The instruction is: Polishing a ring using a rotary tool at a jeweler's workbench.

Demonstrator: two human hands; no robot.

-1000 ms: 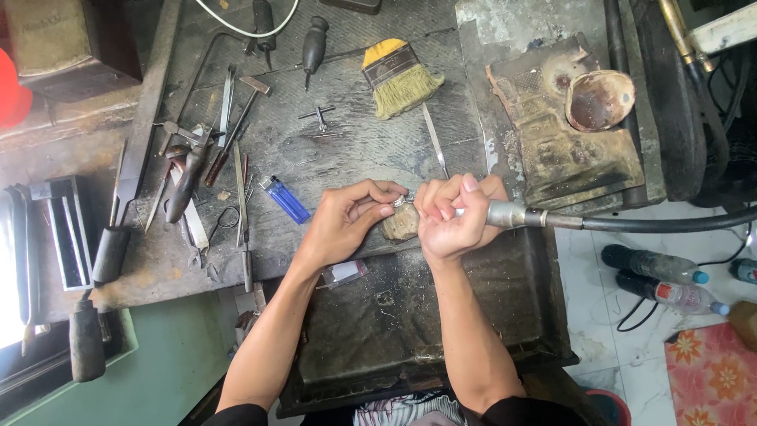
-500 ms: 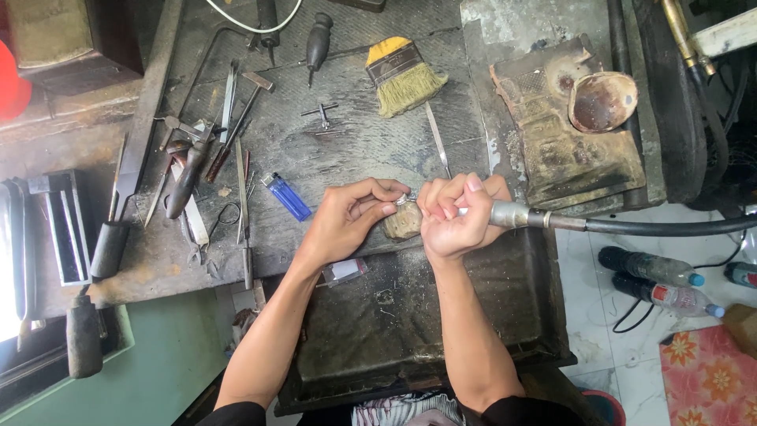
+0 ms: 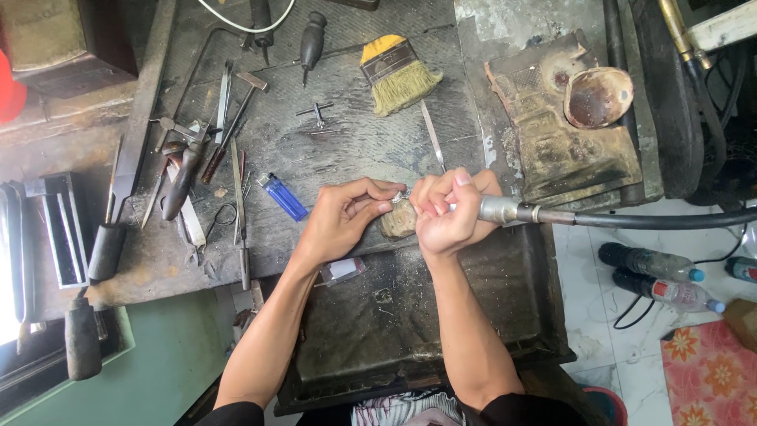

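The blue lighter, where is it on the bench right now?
In the head view the blue lighter lies on the dark workbench, just left of the left hand and right of the cluster of hand tools.

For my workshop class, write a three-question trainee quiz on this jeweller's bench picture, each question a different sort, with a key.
1. True or false: the right hand grips a rotary handpiece on a flexible black shaft.
2. Which lies just left of the left hand? A) blue lighter B) yellow-handled brush C) shell-like dish
3. Fill in: the left hand pinches a small shiny piece over a worn ____ peg at the bench edge.

Key: 1 true; 2 A; 3 wooden
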